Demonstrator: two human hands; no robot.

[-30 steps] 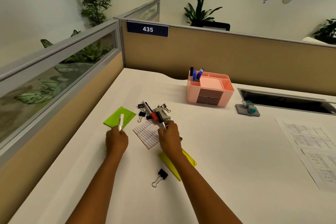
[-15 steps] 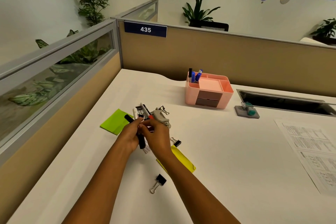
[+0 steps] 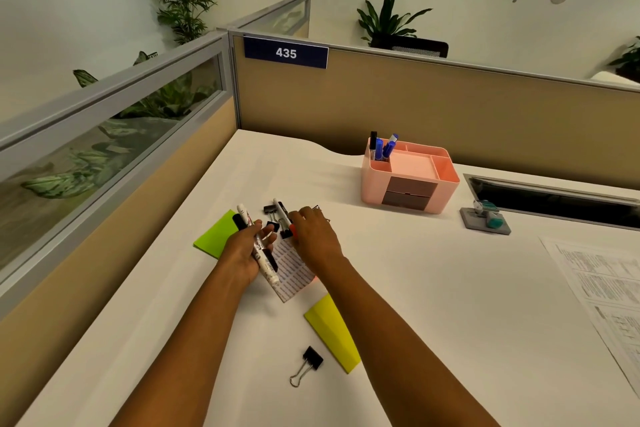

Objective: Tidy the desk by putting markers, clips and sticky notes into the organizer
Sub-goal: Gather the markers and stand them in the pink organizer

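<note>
Right hand (image 3: pixel 317 239) moved off to clip pile, grip unclear | left hand (image 3: pixel 242 250) grip clasps markers (image 3: pixel 258 246)

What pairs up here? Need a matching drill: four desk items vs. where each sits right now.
Items:
1. green sticky notes
2. yellow sticky notes
3. lone binder clip
4. blue markers

Places:
A. upright in the organizer
B. left of the left hand
C. nearest the camera, by the yellow pad
D. under the right forearm

Pairs: 1-B, 2-D, 3-C, 4-A
</note>
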